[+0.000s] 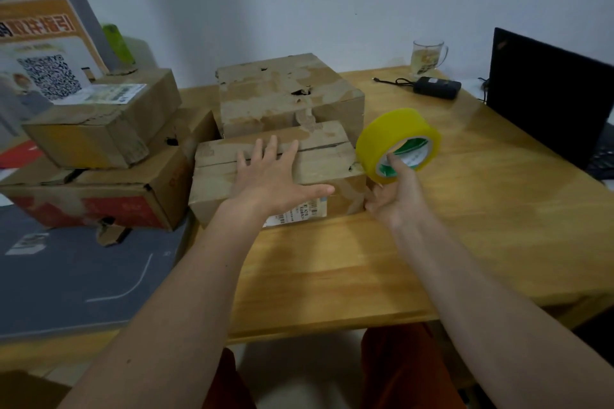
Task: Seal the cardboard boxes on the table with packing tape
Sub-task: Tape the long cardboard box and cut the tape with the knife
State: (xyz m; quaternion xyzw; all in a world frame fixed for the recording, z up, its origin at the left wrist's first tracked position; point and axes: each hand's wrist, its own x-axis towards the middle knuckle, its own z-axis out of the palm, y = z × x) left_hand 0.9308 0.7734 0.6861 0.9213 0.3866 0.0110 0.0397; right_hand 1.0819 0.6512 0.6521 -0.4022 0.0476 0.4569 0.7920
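Note:
A small worn cardboard box (pixel 219 169) lies on the wooden table (pixel 465 209) in front of me, its top flaps closed with a seam running across. My left hand (pixel 272 176) presses flat on the top of this box, fingers straight and spread. My right hand (pixel 398 192) holds a yellow roll of packing tape (pixel 392 133) at the box's right end, one finger hooked through the core. A bigger box (pixel 285 93) stands just behind. Further boxes (pixel 99 129) are stacked at the left.
A black laptop (pixel 545 96) stands open at the right edge, with a black power adapter (pixel 437 87) and cable behind. A glass mug (pixel 427 56) stands near the wall. A grey mat (pixel 83 269) covers the left side. A sign with a QR code (pixel 46 53) leans at far left.

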